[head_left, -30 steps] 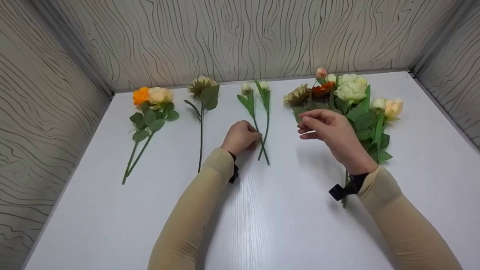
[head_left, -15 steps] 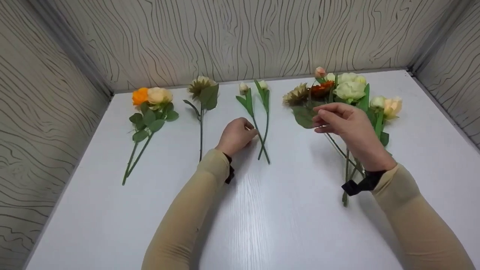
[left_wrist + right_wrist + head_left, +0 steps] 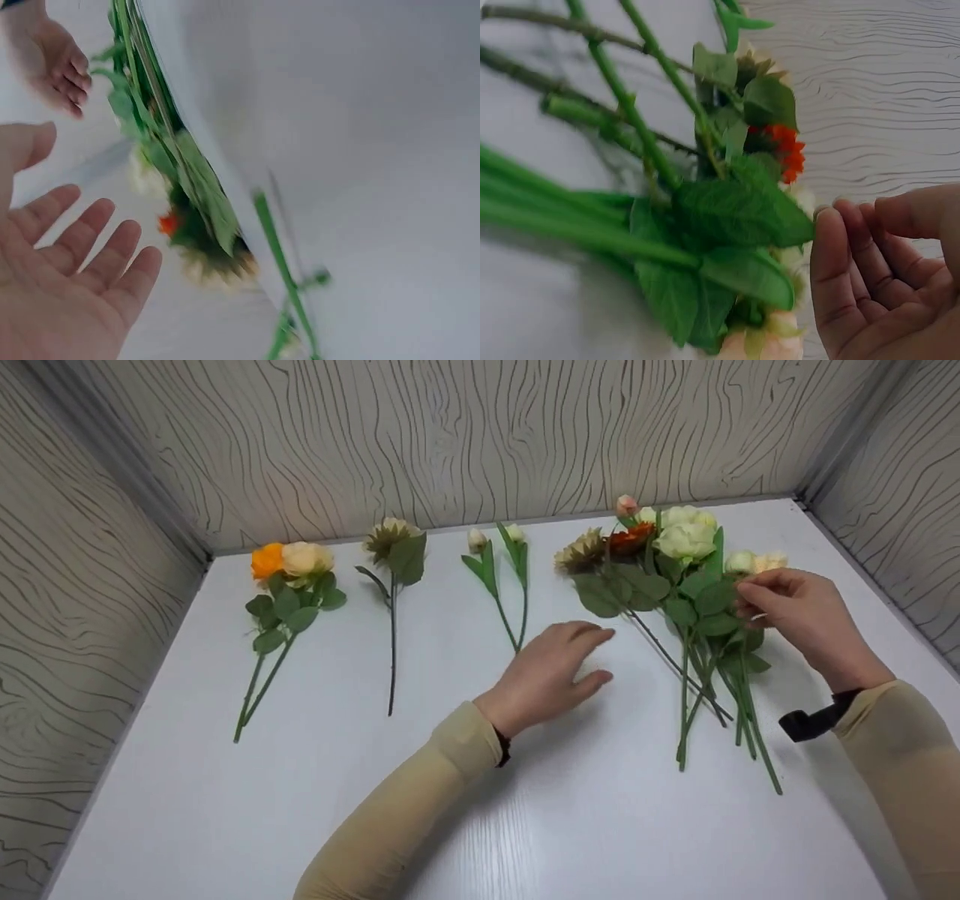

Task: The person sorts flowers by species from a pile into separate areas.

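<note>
In the head view my left hand (image 3: 551, 675) is over the middle of the white table, fingers spread and holding nothing. It partly covers the crossed stems of two white tulips (image 3: 491, 562). My right hand (image 3: 802, 619) is beside the large bunch of flowers (image 3: 686, 540) at the right, fingers loosely bent. In the right wrist view its fingertips (image 3: 829, 225) come close to a green leaf (image 3: 742, 214); whether they touch it I cannot tell. The bunch has pale green blooms, a dark orange flower (image 3: 630, 538) and a beige sunflower-like bloom (image 3: 581, 553). Its stems fan toward the front.
Left of the tulips lies a single cream flower (image 3: 394, 540) on a dark stem. Farther left are an orange rose (image 3: 267, 561) and a peach rose (image 3: 306, 559) with stems nearly together. Wood-patterned panels (image 3: 480, 442) close off the table's back and sides.
My left hand has left the tulip stems, moved right and nearer, and spread its fingers. My right hand has moved right, from in front of the bunch to its right side, uncovering stems.
</note>
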{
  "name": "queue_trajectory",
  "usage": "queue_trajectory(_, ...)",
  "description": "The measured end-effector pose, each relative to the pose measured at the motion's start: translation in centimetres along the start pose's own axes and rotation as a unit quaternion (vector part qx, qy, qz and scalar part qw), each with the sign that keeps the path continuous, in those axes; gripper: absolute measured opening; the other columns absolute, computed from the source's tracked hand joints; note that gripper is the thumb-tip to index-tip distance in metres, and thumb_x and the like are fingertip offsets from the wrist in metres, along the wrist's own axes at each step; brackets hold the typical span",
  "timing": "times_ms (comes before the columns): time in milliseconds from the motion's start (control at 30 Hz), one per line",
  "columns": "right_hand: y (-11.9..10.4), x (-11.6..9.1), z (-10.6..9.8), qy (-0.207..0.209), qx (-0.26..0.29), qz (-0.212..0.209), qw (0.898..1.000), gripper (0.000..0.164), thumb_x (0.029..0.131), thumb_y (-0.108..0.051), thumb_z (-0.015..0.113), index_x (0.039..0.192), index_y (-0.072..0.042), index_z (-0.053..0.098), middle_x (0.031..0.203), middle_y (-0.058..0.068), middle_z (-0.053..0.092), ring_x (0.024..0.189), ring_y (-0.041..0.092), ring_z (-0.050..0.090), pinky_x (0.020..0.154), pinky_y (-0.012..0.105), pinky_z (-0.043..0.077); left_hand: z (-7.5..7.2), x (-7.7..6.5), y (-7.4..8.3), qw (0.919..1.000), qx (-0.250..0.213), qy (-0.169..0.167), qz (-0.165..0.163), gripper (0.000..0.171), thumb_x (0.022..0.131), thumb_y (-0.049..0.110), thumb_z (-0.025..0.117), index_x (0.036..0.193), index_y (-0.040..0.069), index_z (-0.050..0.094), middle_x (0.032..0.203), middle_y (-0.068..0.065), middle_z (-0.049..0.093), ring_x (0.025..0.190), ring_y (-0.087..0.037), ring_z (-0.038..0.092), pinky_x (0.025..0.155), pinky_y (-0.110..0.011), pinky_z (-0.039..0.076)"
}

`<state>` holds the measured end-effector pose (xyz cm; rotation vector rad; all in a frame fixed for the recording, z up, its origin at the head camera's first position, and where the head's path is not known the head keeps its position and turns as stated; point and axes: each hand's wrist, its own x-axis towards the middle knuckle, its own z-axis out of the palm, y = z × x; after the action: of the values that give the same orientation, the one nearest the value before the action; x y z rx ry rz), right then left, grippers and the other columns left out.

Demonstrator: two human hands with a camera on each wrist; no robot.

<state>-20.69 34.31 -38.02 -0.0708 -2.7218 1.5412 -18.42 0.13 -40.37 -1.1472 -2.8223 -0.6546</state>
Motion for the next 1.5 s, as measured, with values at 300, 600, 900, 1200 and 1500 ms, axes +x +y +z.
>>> queue_trajectory(300,2.2,0.0,-1.2,-0.072,-0.126,0.048,0.988,0.051,0.105,-0.040,0.055,0.126,0.006,0.059,0.102,0.008,0.066,0.081,0.016,0.063,0.066,0.032,0.056,2.4,-0.6,5.7,0.9718,0.157,-0.052,0.168,0.064,0.105,0.053,0.050,0.160,0.023,0.035,0.162,-0.002,0.037,0.151,-0.021,0.029,0.124,-0.036,0.014)
queue_trajectory(600,3.0,0.0,-1.0,-0.169,-0.170,0.086,0.967,0.038,0.099,-0.034,0.066,0.104,0.003,0.067,0.080,0.003,0.063,0.074,0.019,0.059,0.064,0.033,0.053,4.0,-0.9,8.2,0.9508,0.206,-0.098,0.209,0.067,0.104,0.058,0.047,0.162,0.031,0.029,0.167,0.004,0.026,0.154,-0.019,0.020,0.125,-0.037,0.011)
queue_trajectory(900,2.9,-0.4,-1.5,-0.147,-0.175,0.084,0.970,0.037,0.098,-0.035,0.067,0.101,0.001,0.071,0.079,0.002,0.063,0.071,0.019,0.056,0.062,0.034,0.049,3.9,-1.0,7.6,0.9604,0.158,-0.091,0.211,0.062,0.106,0.054,0.047,0.161,0.029,0.033,0.165,0.003,0.031,0.153,-0.017,0.022,0.125,-0.035,0.012)
queue_trajectory(1200,1.0,-1.5,-2.8,-0.043,-0.162,0.060,0.984,0.058,0.099,-0.051,0.063,0.117,0.004,0.066,0.087,0.005,0.061,0.069,0.019,0.052,0.062,0.034,0.042,2.6,-1.2,5.5,0.9829,0.058,-0.011,0.174,0.043,0.108,0.040,0.050,0.145,0.021,0.058,0.152,0.001,0.050,0.142,-0.011,0.041,0.120,-0.023,0.022)
queue_trajectory(1500,-4.7,-1.9,1.8,0.000,0.033,-0.003,0.999,0.046,0.097,-0.041,0.071,0.113,0.002,0.066,0.091,0.002,0.070,0.077,0.017,0.066,0.064,0.028,0.055,0.4,-2.3,3.1,0.9608,-0.273,0.049,-0.011,0.028,0.105,0.030,0.061,0.128,0.017,0.071,0.120,0.011,0.070,0.105,0.002,0.063,0.089,-0.015,0.050)
